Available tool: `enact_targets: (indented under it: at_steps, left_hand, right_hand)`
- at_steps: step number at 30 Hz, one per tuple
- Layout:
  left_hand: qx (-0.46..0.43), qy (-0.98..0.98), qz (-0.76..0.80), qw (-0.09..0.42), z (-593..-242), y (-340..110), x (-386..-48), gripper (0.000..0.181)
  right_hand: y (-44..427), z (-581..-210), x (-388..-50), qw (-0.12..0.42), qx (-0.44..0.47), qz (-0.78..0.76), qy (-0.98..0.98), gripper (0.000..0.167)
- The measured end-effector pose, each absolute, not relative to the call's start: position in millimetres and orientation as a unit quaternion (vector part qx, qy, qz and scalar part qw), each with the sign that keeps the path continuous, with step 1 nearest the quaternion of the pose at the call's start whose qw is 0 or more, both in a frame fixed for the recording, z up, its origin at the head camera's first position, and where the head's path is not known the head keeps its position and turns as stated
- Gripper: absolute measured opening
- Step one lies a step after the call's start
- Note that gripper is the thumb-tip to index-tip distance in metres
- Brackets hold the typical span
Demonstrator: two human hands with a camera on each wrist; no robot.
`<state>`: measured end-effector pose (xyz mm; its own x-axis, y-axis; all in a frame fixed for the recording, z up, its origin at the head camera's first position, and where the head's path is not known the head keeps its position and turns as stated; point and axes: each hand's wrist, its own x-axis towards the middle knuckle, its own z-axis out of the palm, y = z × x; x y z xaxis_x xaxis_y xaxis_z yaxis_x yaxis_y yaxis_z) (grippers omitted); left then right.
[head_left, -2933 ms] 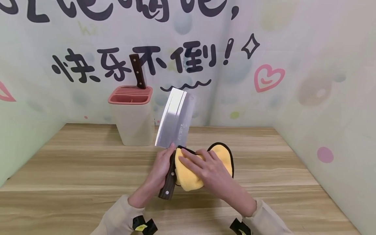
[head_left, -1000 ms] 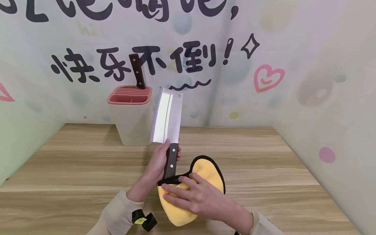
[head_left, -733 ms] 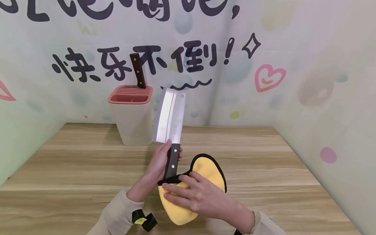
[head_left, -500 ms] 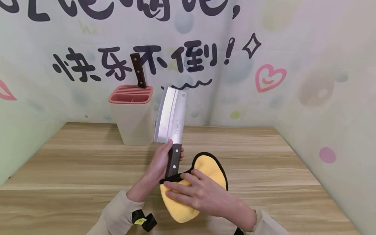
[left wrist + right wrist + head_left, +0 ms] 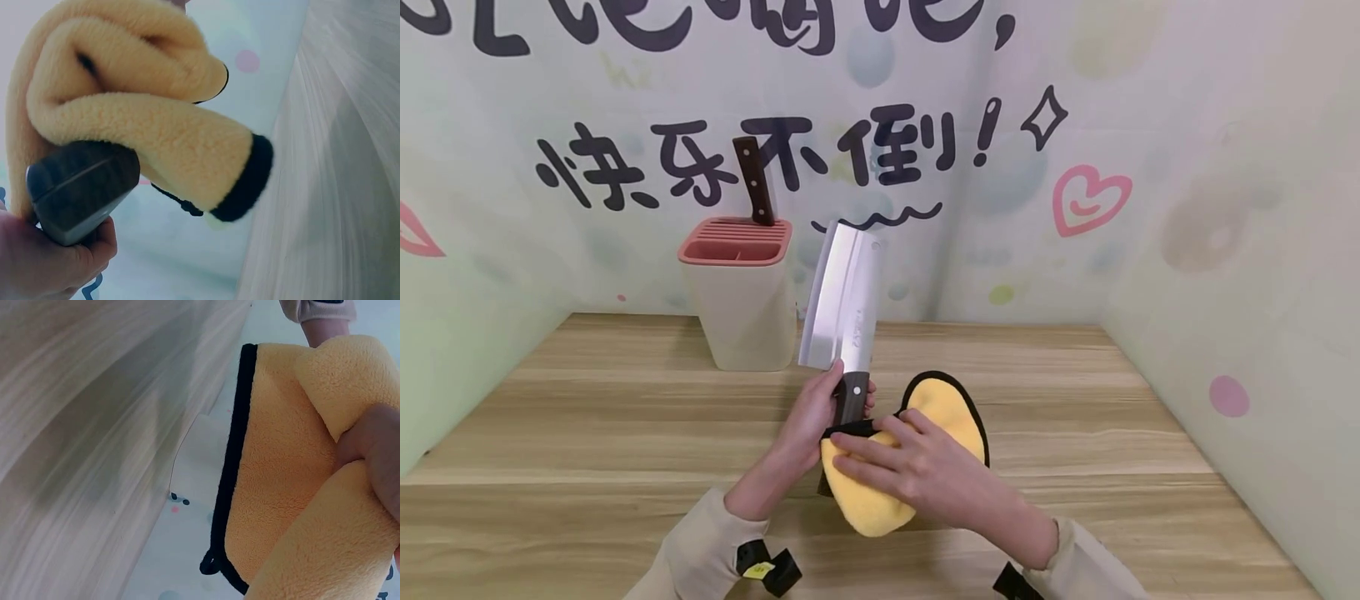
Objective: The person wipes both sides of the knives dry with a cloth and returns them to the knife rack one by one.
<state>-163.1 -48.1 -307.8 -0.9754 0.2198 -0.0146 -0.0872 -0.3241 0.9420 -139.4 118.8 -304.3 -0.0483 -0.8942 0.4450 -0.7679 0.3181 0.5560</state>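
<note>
In the head view my left hand [image 5: 805, 421] grips a cleaver [image 5: 842, 300] by its dark handle, its broad blade pointing up and away. A yellow cloth [image 5: 868, 504] with black edging lies over the handle's lower part, and the handle's butt shows just below it. My right hand [image 5: 925, 467] holds this cloth against the handle from the right. In the left wrist view the handle [image 5: 84, 187] sticks out under the folded cloth [image 5: 181, 131]. The right thumb [image 5: 369, 447] presses into the cloth's folds in the right wrist view.
A white knife block [image 5: 745, 325] with a pink slotted top stands at the back left of the wooden table [image 5: 587, 433]. A second brown-handled knife [image 5: 752, 179] is in it. Printed fabric walls [image 5: 1000, 250] close off the back and sides.
The cloth slid down the handle to its butt, then came back up with my right hand over the last half second. The cleaver's blade has shifted slightly to the right since then.
</note>
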Motion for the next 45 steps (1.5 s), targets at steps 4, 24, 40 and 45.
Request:
enact_targets:
  at_steps: [4,24,40,45]
  left_hand:
    - [0.052,0.58,0.808,0.087,-309.7,-46.7,-162.7,0.047]
    - [0.009,0.61,0.791,0.046,-316.0,-42.4,-162.8,0.053]
    - [0.011,0.604,0.795,0.044,-314.0,-44.3,-163.3,0.049]
    - [0.011,0.587,0.807,0.059,-312.7,-45.0,-162.8,0.046]
  right_hand:
    - [119.8,-303.8,-143.7,0.376,0.568,-0.081,-0.728,0.039]
    - [116.7,-304.2,-156.9,0.387,0.51,-0.058,-0.766,0.04]
    - [116.7,-314.0,-158.7,0.408,0.48,0.021,-0.777,0.049]
    - [115.9,-318.4,-156.2,0.419,0.484,0.024,-0.768,0.047]
